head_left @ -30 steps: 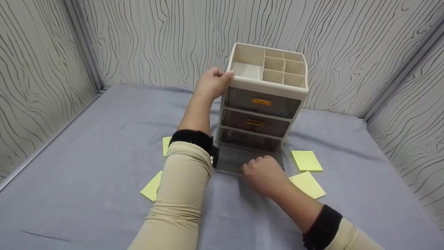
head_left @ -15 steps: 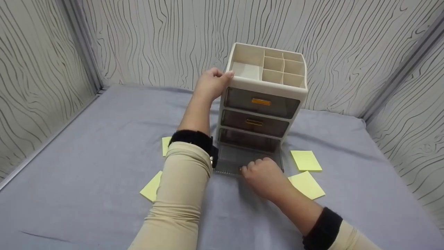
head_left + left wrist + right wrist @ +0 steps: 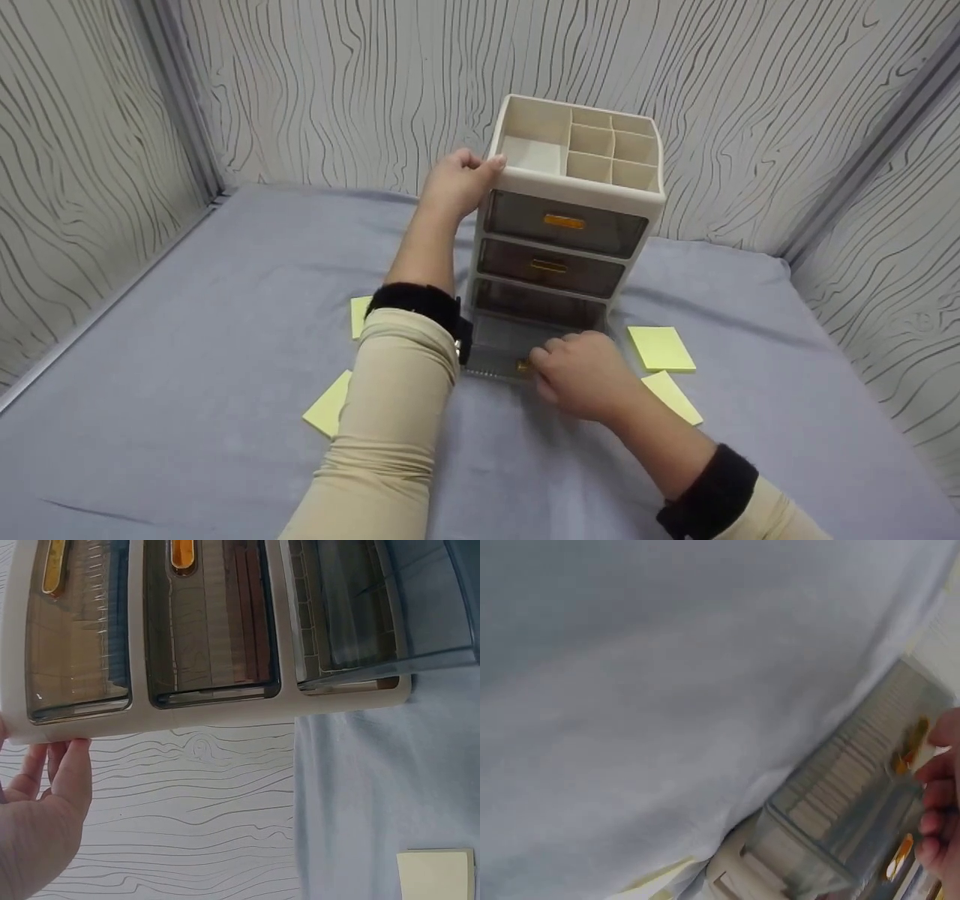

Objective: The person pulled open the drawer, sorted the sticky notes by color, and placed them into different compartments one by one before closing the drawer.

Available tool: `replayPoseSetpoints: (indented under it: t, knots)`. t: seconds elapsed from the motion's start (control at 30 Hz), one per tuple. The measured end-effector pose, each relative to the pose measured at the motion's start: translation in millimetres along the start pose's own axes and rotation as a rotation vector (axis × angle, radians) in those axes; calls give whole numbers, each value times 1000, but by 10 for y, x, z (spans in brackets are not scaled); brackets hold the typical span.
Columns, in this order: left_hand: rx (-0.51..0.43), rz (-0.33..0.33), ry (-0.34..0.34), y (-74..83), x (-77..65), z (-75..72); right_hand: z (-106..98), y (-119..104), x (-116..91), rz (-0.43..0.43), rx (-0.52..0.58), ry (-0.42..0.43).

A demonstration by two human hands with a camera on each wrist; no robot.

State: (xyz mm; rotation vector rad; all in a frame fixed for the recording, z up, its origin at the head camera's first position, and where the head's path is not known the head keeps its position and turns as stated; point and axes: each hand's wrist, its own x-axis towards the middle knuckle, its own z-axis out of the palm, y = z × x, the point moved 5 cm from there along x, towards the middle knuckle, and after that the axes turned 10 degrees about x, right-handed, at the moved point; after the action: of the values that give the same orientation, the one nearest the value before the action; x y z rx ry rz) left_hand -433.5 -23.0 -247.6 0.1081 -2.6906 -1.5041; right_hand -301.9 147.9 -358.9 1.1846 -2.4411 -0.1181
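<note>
A cream drawer organizer (image 3: 574, 186) with smoky see-through drawers stands at center in the head view. My left hand (image 3: 459, 182) grips its top left edge, thumb over the rim and fingers along the side wall. The bottom drawer (image 3: 491, 337) is pulled out; the drawers above sit closed. Its small gold handle (image 3: 523, 366) shows just left of my right hand (image 3: 581, 375). That hand's loosely curled fingers are beside the handle and hold nothing. In the right wrist view the fingertips (image 3: 939, 736) are close to the handle.
Yellow sticky note pads lie on the grey-blue cloth: two to the right, the square pad (image 3: 661, 349) and a tilted pad (image 3: 675, 397), and two to the left, one pad (image 3: 360, 316) partly behind the left sleeve and a nearer pad (image 3: 328, 405). A wood-patterned wall (image 3: 337, 90) stands behind.
My right hand has let go of the bottom drawer's handle and moved slightly right, so the handle now shows. My left hand stays on the organizer's top edge.
</note>
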Motion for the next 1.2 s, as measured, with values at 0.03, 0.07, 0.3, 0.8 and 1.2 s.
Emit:
replayPoseSetpoints:
  t: [0.03, 0.07, 0.3, 0.8, 1.2]
  knots:
    - [2, 0, -3, 0, 0, -1, -39, 44, 0, 13, 25, 36]
    - [4, -1, -6, 0, 1, -1, -78, 96, -3, 29, 43, 70]
    - [5, -2, -1, 2, 8, -9, -219, 669, -137, 245, 87, 179]
    - [-13, 12, -13, 3, 2, -12, 68, 1757, -829, 902, 324, -182]
    - [10, 14, -2, 12, 11, -2, 396, 1847, -1083, 1059, 426, -379]
